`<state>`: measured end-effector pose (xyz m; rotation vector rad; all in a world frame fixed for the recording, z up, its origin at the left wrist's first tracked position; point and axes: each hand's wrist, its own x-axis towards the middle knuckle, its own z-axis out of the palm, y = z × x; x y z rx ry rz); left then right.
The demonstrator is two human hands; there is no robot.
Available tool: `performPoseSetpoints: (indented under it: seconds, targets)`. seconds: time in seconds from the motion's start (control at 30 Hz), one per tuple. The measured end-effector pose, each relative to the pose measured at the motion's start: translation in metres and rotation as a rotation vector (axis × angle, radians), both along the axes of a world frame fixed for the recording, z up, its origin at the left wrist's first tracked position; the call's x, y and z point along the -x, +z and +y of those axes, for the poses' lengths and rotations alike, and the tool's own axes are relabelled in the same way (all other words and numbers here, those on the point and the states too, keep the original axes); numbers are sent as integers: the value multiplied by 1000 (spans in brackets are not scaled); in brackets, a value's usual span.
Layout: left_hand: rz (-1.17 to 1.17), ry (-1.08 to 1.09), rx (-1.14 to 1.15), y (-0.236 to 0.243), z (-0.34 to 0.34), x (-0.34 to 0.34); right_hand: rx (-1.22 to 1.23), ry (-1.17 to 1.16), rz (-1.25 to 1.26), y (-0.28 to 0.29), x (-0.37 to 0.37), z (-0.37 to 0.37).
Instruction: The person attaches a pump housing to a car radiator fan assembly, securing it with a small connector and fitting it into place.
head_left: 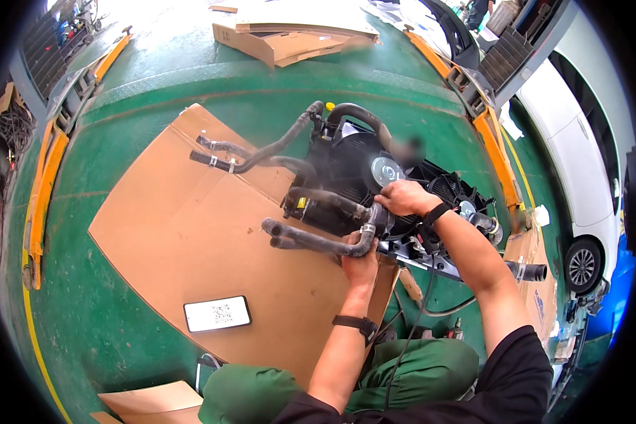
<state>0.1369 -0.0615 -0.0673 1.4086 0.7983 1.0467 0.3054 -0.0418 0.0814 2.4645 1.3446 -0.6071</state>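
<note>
A black radiator and fan assembly (339, 161) lies on a cardboard sheet in front of me, several rubber hoses attached to it. My left hand (361, 265) grips the bend of a dusty grey coolant hose (316, 240) from below; its fingertips are partly hidden by the hose. Just above, my right hand (407, 198) is closed, fingers curled down at a dark hose fitting (380, 218). What its fingertips pinch, if anything, is hidden. A round metallic disc (386, 171) sits beyond the right hand's fingers. Another fan (454, 191) shows at the right.
On the cardboard sheet (169, 219) lies a phone (218, 314) with a lit screen. Orange lift arms (47, 205) stand at left and right. Flattened boxes (290, 44) lie far ahead. A white car (569, 134) is parked at the right. A dark cable (411, 325) runs past my knees.
</note>
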Motion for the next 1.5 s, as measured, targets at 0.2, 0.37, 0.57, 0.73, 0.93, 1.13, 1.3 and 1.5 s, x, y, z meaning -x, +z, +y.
performPoseSetpoints:
  seconds: [0.2, 0.37, 0.57, 0.73, 0.93, 1.13, 1.3, 1.5]
  targets:
    - [22, -22, 9, 1, -2, 0, -73, 47, 34, -5, -9, -2]
    - [-40, -6, 7, 2, 1, 5, -47, 85, -74, 5, 4, -4]
    - [-171, -42, -28, -5, 0, -3, -170, 156, 11, -21, -24, -13]
    - [-116, -8, 33, -24, 5, -4, -155, 151, -21, -21, -16, -3]
    - [53, -55, -80, -3, 1, 0, -183, 252, -45, -34, -27, -15]
    - [18, -82, -64, -10, 16, 9, -95, 166, -68, -8, -5, 1]
    - [54, -160, 71, 0, 5, 8, -188, 219, 37, -21, -21, -4]
    - [-82, -35, 152, -3, -6, 1, -149, 258, 53, -24, -22, -6]
